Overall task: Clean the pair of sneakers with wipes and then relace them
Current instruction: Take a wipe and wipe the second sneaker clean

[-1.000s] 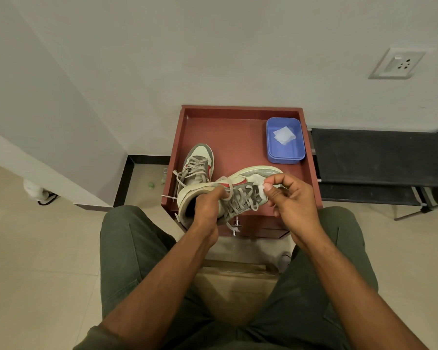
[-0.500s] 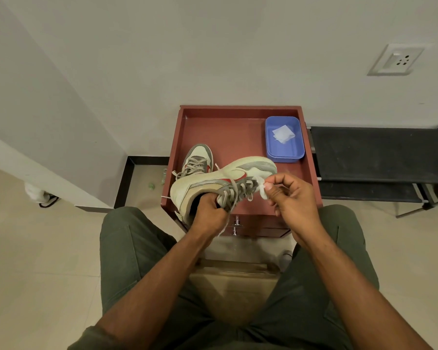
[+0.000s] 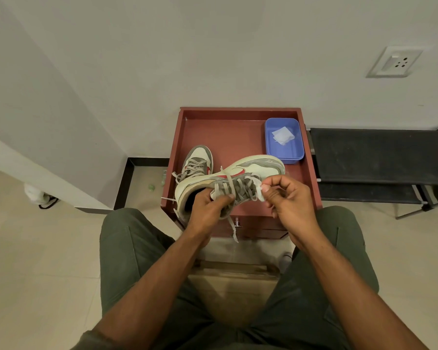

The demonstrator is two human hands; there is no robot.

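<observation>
A white, grey and red sneaker (image 3: pixel 253 168) is held tilted on its side above the front of the red-brown cabinet top (image 3: pixel 228 137). My left hand (image 3: pixel 208 205) grips it at the collar and tongue, fingers inside the opening. My right hand (image 3: pixel 288 200) pinches a small white wipe (image 3: pixel 259 189) against the laces near the toe end. A loose lace end (image 3: pixel 232 228) dangles below. The second sneaker (image 3: pixel 197 162) stands laced on the cabinet's left side. A blue tray (image 3: pixel 283 152) at the back right holds a white wipe (image 3: pixel 283 135).
The cabinet stands against a white wall, with a black bench (image 3: pixel 379 157) to its right and a wall socket (image 3: pixel 395 61) above that. My knees in green trousers frame a wooden stool (image 3: pixel 233 279) below. Tiled floor lies on both sides.
The held sneaker has rolled onto its side and lifted slightly, so its red stripe faces up. My right hand with the wipe has shifted from the toe side to the laces.
</observation>
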